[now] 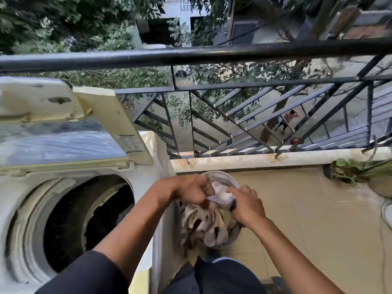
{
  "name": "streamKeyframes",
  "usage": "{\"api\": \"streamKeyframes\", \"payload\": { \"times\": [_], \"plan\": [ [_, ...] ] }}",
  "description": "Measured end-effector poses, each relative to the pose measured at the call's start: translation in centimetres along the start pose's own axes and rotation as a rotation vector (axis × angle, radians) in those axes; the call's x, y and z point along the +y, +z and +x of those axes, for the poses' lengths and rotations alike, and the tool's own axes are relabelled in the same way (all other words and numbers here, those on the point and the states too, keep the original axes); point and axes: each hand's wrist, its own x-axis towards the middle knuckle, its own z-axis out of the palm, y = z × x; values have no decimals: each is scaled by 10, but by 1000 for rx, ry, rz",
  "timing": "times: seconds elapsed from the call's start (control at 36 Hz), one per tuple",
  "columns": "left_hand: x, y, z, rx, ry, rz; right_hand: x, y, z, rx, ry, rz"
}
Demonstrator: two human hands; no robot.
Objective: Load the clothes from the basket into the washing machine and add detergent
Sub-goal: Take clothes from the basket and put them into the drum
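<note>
— White and pale lilac cloth (220, 196) bunching up at about 6 o'clock, just right of centre. Being gripped from both sides?

— Yes. Left hand (192, 193) curling its fingers (204, 203) round the near-left edge of that cloth; right hand (246, 205) pinching it from the 3 o'clock side, fingers folded into the fabric.

— And lying where?

— Sitting on top of the clothes (203, 225), a heap of whitish pieces with dark folds, filling the basket (230, 179). Only a grey rim showing at 12 o'clock of the heap, plus a bit of wall lower right.

— Basket standing on what?

— Resting on the beige tiled floor (307, 219), just beside the right wall of the washing machine (27, 209).

— Machine at 9 o'clock, then?

— At 8 to 9 o'clock. Lid (63, 124) standing open, tilted back toward 11 o'clock. Drum opening (89, 221) showing something dark inside, too blurred for telling what.

— Anything past the hands?

— Black metal railing (212, 54) running across at 12 o'clock, above a stained pale ledge (265, 159). Green plant (350, 168) poking in at 3 o'clock. Trees and a street far below through the bars, with a small figure in red (288, 120) at 2 o'clock. Dark sleeve (84, 274) covering the left upper arm at 7 o'clock.
</note>
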Motion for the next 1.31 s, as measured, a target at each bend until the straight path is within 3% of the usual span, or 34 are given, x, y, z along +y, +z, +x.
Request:
{"api": "streamKeyframes", "payload": {
  "times": [0.25, 0.42, 0.61, 0.72, 0.92, 0.97, 1.11, 1.31],
  "plan": [
    [4, -27, -41, 43, 171, -333, 16, 0, -22, 166, 98, -52],
    [-30, -23, -44, 317, 84, -436, 13, -45, -45, 199, 96, 160],
    [-54, 5, -25, 672, 7, -203, 3, -91, -70, 275, -104, 604],
    [-54, 18, -23, 774, -2, -348, -13, -111, -84, 315, -215, 858],
    [-49, 14, -33, 1063, 114, -566, -29, -135, -95, 418, -327, 976],
    [-39, 5, -42, 1134, 194, -574, -26, -138, -92, 455, -327, 884],
    [3, -22, -69, 1187, 358, -589, -14, -135, -75, 486, -193, 382],
    [45, -34, -93, 1065, 547, -582, -11, -113, -53, 385, -13, 11]
  ]
}}
